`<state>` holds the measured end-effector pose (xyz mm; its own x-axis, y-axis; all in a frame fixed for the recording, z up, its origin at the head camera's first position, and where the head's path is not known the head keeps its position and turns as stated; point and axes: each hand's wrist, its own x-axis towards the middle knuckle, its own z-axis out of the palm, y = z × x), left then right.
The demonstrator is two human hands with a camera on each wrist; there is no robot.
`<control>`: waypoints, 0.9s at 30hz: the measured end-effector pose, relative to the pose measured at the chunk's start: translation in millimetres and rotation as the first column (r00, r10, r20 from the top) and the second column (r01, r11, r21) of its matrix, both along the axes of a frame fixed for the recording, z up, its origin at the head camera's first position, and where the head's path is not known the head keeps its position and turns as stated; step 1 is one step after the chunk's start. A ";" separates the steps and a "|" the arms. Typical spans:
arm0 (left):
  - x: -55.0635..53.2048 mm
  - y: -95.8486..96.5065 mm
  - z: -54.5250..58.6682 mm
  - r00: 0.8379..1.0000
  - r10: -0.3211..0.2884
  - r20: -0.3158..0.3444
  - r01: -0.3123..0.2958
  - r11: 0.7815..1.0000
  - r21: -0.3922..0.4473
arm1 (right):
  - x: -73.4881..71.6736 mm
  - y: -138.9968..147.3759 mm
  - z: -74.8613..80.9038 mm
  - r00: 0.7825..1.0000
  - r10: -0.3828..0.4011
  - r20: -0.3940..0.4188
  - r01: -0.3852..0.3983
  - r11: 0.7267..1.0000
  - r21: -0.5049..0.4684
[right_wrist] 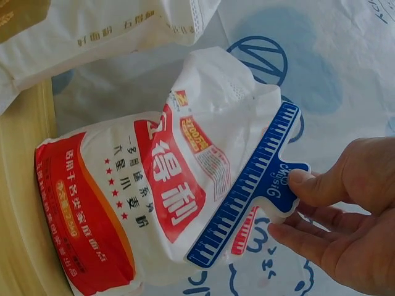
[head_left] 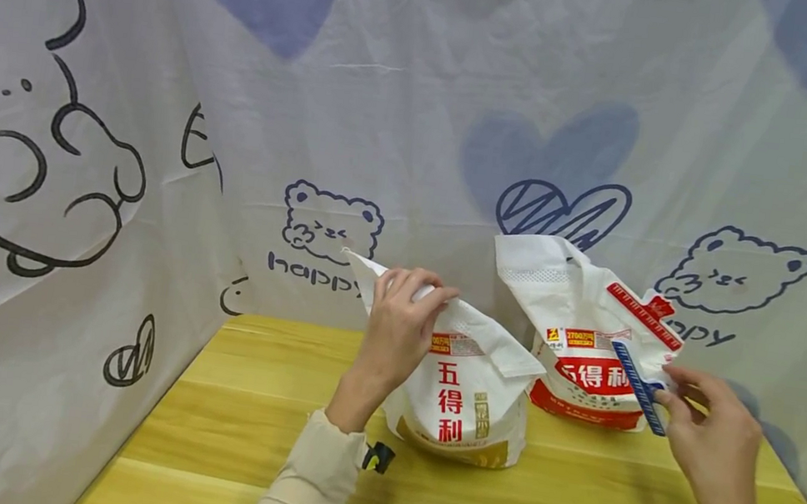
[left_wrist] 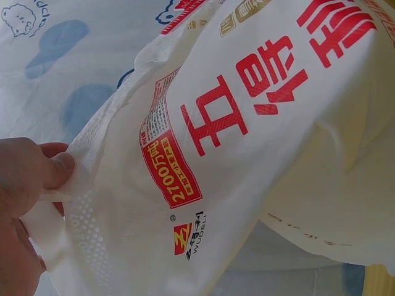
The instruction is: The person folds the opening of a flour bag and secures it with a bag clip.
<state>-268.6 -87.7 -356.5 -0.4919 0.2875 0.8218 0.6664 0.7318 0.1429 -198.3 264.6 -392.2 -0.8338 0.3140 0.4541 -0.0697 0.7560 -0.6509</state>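
My left hand (head_left: 399, 319) grips the top edge of a white flour bag (head_left: 479, 400) with red and gold print, which stands on the table. In the left wrist view the thumb lies on the bag's pale upper rim (left_wrist: 89, 234). My right hand (head_left: 717, 433) pinches a blue bag clip (right_wrist: 244, 191) with a piano-key pattern by its handle, between thumb and fingers. In the head view this clip overlaps a second flour bag (head_left: 585, 375) with red print, behind and to the right. A red bag clip (head_left: 641, 313) sits on that bag's upper right corner.
The wooden table (head_left: 233, 408) carries both bags. A pale cloth (head_left: 417, 144) with hearts and bear drawings hangs close behind them, and more of it hangs along the left side.
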 end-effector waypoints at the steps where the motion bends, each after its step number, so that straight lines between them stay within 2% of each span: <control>1: 0.0 -0.2 -0.6 1.000 -0.002 0.000 0.002 1.000 0.001 | -0.5 -1.7 -0.2 1.000 0.006 -0.004 -0.006 1.000 0.006; 12: 0.4 0.6 -4.0 1.000 -0.011 0.001 0.011 1.000 0.000 | -3.1 -14.8 2.4 0.999 0.047 -0.025 -0.046 0.999 0.011; 27: -1.7 -1.1 -0.8 1.000 -0.001 -0.010 0.001 1.000 -0.009 | -14.5 -31.5 20.2 0.990 0.133 -0.053 -0.133 0.991 0.018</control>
<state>-270.2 -88.7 -357.3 -0.4830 0.2954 0.8243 0.6686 0.7323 0.1294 -212.8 233.1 -372.1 -0.8419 0.1954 0.5030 -0.2049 0.7466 -0.6329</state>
